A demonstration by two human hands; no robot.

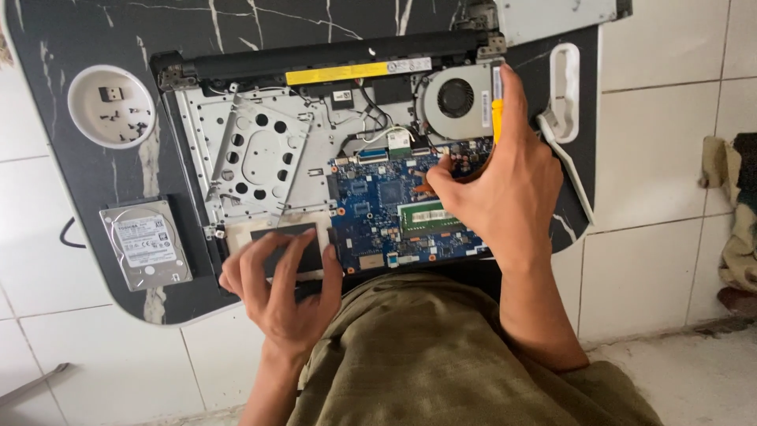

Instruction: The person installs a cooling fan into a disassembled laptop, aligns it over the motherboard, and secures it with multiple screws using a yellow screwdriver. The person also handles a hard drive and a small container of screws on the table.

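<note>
From the head view, the right hand (497, 185) is closed around a yellow-handled screwdriver (497, 118), its long axis running near-vertical in frame over the blue circuit board (394, 213) of the opened laptop (315, 150), tip hidden. The left hand (276, 284) rests with fingers spread loosely on the laptop's front edge, seemingly steadying it, gripping nothing

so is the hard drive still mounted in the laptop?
No, the hard drive lies on the dark tray to the left of the opened laptop, whose metal drive bay sits empty.
</note>
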